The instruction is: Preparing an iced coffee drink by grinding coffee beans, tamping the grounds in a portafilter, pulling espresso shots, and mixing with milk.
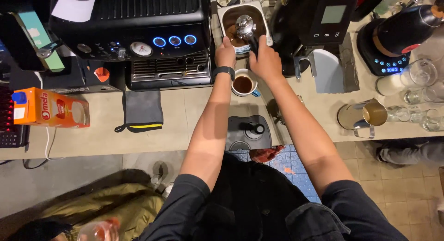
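Holding the portafilter (pixel 245 27) over the knock box (pixel 223 16): right hand (pixel 266 60) clenches its handle, left hand (pixel 225 53) grips the box rim. Nearer, a filled cup (pixel 243 83) suggests brewing done; spent grounds already in box, basket cleanup seemingly left.

Both arms stretched straight forward, bare forearms, dark sleeves at the shoulders. Left hand (pixel 225 52) curled palm down, black band on its wrist. Right hand (pixel 265 60) fisted, grip closed tight.
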